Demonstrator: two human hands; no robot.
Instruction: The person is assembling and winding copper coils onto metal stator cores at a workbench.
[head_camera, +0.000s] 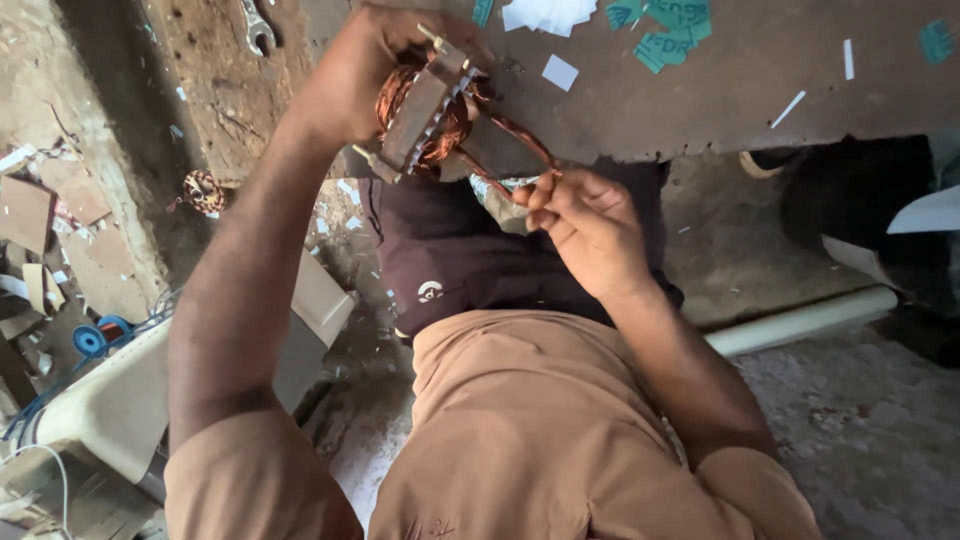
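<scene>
- Left hand (345, 75): fingers closed around the stator (425, 105), gripping its far side and holding it raised at the edge of the counter (760, 90).
- Right hand (590, 225): fingers pinched shut on a bundle of copper wire (510, 130) that runs from the stator down to the fingertips.
- Stator: a stack of thin grey steel plates with a toothed rim, copper coils bulging from both faces. It looks dense and rigid, so heavy for its size; best held by the steel rim, not by the coils.
- Copper wire: thin, glossy, reddish strands; likely springy, prone to kinking, with a coating that scratches easily. Best taken as a bundle close to the slot.
- Counter: flat, dull brown, dusty, scattered with white and green paper scraps (660, 30).
- Wrench (257, 28): grey metal, lying on the rough surface to the left.
- Small coil (204, 190): round, copper-wound, on the floor beside broken tiles.
- Blue spool (98, 335): lower left, near a pale box.
</scene>
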